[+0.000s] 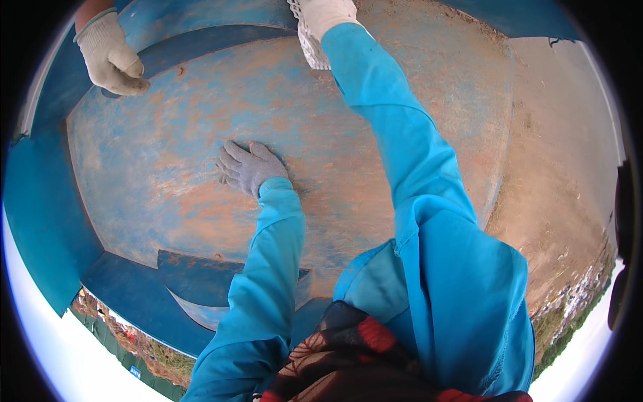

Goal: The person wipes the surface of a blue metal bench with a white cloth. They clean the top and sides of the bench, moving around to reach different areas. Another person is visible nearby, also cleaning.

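Note:
My left hand (pixel 253 168), in a grey glove, lies palm down with fingers spread on a worn blue-painted metal bed (pixel 226 108). Bare, rust-brown patches show through the paint around it. My right hand (pixel 329 14) reaches to the top edge of the view in an off-white glove, its fingers cut off by the frame. Against it is a white openwork piece (pixel 314 47), perhaps mesh or woven plastic, mostly out of view. The glove overlaps this piece, but whether the fingers grip it is hidden.
Another person's white-gloved hand (pixel 113 65) hangs over the bed at upper left. Blue metal side walls (pixel 50 201) enclose the left side, and a raised blue box-like part (pixel 196 276) juts in near me. Dusty ground (pixel 547 176) lies beyond the bed's right edge, with litter (pixel 577 296) farther off.

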Demonstrator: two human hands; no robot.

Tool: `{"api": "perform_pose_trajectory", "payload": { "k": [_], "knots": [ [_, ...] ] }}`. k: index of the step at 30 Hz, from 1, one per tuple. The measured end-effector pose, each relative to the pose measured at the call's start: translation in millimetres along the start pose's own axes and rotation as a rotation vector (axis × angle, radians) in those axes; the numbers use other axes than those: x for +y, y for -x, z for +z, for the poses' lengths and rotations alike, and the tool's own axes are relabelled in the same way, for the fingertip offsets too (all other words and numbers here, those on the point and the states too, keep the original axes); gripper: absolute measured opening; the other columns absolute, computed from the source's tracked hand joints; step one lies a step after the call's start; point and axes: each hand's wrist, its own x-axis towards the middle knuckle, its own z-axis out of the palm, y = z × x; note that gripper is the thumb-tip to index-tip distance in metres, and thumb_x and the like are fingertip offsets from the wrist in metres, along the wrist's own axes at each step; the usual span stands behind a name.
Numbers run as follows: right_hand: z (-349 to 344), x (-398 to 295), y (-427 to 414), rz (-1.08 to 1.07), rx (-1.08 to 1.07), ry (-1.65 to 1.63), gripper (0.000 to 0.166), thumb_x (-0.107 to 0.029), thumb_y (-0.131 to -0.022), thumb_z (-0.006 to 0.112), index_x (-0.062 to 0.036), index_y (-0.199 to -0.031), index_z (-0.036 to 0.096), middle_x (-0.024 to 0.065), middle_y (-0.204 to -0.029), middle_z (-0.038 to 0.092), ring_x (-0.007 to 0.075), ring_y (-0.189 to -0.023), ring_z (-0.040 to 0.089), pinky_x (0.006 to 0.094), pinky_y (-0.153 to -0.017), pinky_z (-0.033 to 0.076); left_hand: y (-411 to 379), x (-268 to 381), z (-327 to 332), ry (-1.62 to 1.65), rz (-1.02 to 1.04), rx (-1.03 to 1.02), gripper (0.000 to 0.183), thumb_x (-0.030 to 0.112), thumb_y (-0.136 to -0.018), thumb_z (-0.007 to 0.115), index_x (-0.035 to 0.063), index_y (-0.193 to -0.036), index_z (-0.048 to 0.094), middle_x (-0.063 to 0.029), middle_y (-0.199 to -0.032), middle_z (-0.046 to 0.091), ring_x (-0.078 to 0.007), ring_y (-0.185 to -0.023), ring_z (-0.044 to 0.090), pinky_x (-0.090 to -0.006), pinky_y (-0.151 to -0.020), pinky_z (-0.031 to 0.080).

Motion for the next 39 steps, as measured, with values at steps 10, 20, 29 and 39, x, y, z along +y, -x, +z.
{"api": "perform_pose_trajectory", "payload": {
  "k": [10,20,29,39],
  "knots": [
    [-33,-19,-39,0.250,-0.149,0.530,0.024,-0.019,-0.084,0.071,-0.0050,-0.103,0.067,0.0183,-0.104,0.068,0.0349,-0.101,0.067,0.0437,-0.088,0.055,-7,-11,-2,0.031,-0.012,-0.004,0.062,0.042,-0.104,0.041,0.0113,-0.156,0.025,-0.0142,-0.162,0.022,-0.0349,-0.151,0.015,-0.0542,-0.123,0.020],
    [33,-68,17,-0.266,-0.076,0.448,0.027,-0.025,-0.088,0.064,-0.0081,-0.108,0.069,0.0173,-0.106,0.067,0.0356,-0.104,0.065,0.0468,-0.088,0.053,-2,-7,11,0.015,0.080,0.089,0.063,0.043,-0.104,0.041,0.0106,-0.155,0.025,-0.0160,-0.160,0.025,-0.0376,-0.150,0.017,-0.0552,-0.122,0.021],
    [-109,108,-7,0.257,0.123,0.823,0.040,-0.039,-0.088,0.066,-0.0057,-0.109,0.075,0.0162,-0.096,0.074,0.0379,-0.095,0.071,0.0443,-0.084,0.057,-9,-15,-1,0.009,0.021,0.020,0.062,0.043,-0.105,0.037,0.0102,-0.156,0.023,-0.0154,-0.162,0.021,-0.0359,-0.151,0.015,-0.0547,-0.124,0.020],
    [-206,145,102,0.329,0.405,0.477,0.046,-0.043,-0.089,0.071,-0.0011,-0.107,0.071,0.0191,-0.104,0.073,0.0288,-0.092,0.072,0.0397,-0.085,0.054,-6,-8,-2,0.058,0.016,-0.022,0.063,0.042,-0.105,0.041,0.0102,-0.156,0.022,-0.0166,-0.161,0.021,-0.0375,-0.151,0.014,-0.0536,-0.124,0.020]
  ]
}}
